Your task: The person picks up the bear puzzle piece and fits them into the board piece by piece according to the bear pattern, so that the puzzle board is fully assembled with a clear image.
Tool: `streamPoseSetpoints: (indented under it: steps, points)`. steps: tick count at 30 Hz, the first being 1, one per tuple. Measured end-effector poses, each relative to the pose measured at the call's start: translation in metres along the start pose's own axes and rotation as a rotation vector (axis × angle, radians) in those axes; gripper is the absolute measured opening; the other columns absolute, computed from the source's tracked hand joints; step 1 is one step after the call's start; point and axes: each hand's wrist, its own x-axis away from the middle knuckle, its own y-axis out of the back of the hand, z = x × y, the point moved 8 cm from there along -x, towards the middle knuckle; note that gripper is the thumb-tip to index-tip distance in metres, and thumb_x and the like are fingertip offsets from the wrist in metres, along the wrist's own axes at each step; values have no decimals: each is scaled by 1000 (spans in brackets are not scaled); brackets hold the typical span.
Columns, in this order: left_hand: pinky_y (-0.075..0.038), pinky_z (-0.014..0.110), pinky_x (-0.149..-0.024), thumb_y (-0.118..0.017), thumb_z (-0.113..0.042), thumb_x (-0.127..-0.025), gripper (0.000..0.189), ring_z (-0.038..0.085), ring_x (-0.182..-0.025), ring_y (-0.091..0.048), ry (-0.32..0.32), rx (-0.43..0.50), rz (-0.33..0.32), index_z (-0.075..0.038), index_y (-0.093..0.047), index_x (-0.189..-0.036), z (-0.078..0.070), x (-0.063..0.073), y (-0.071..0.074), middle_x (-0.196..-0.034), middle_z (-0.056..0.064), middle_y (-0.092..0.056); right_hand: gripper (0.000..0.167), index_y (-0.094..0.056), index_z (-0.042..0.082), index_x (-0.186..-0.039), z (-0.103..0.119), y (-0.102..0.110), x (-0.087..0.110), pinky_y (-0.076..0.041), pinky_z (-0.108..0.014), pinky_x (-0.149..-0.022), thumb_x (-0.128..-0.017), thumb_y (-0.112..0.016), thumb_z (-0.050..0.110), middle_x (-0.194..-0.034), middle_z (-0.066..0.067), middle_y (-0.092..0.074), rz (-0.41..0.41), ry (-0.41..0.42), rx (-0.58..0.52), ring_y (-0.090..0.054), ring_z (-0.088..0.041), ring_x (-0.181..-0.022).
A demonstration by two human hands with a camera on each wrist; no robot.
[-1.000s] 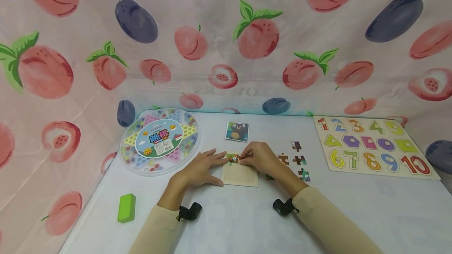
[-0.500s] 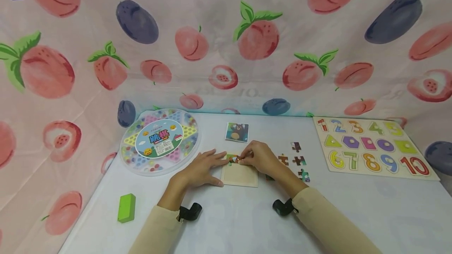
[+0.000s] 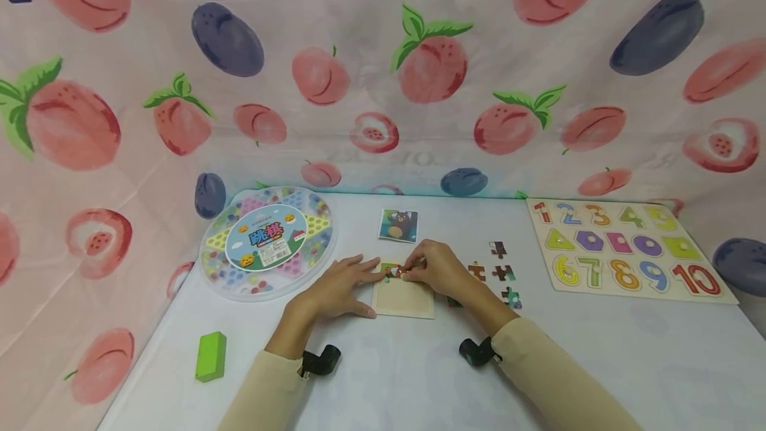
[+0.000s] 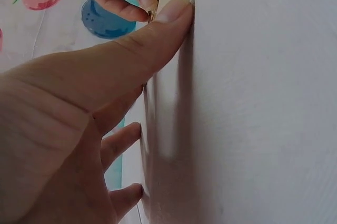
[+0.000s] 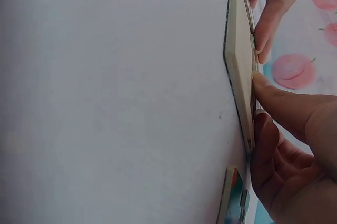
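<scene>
A small square wooden puzzle tray (image 3: 403,302) lies flat in the middle of the table in the head view. My left hand (image 3: 336,290) rests along its left side, fingers spread, the thumb touching the tray's edge. With thumb and fingers, my right hand (image 3: 441,270) pinches a jigsaw piece at the tray's upper part, mostly covered by the fingertips. Beside it, a colourful jigsaw piece (image 3: 391,272) sits in the upper left corner, near my left index fingertip. In the right wrist view, the right thumb (image 5: 271,95) presses at the tray's surface.
Several loose jigsaw pieces (image 3: 503,273) lie right of the tray, one partly hidden by the right forearm. A bear picture card (image 3: 398,225) lies behind it. A round Chinese checkers box (image 3: 267,238), a green block (image 3: 211,356) and a number board (image 3: 628,250) lie farther out.
The head view has shifted slightly. Both hands keep almost the same pose at the tray, the right still pinching the jigsaw piece there.
</scene>
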Motion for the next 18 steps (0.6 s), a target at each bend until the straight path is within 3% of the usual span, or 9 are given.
streamPoseSetpoints:
  steps: [10, 14, 18]
  points:
    - [-13, 69, -128, -86, -32, -80, 73, 40, -158, -22, 8, 30, 11, -18, -57, -146, 2, -1, -2, -166, 4, -38, 20, -78, 16, -108, -2, 10, 6, -53, -25, -70, -92, -76, 28, -110, -3, -74, 130, -9, -49, -61, -13, -87]
    - [-12, 69, -128, -86, -30, -80, 73, 41, -158, -22, 9, 36, 11, -17, -58, -145, 2, -1, -1, -166, 5, -38, 28, -75, 14, -118, -6, 24, 9, -50, -25, -65, -94, -73, 30, -119, -6, -73, 113, -27, -51, -57, -16, -87]
    - [-12, 68, -128, -86, -30, -79, 72, 40, -159, -21, 9, 38, 9, -17, -58, -145, 2, 0, -1, -166, 5, -38, 35, -71, 11, -126, -12, 40, 13, -51, -27, -66, -96, -71, 29, -127, -10, -70, 77, -31, -49, -58, -21, -97]
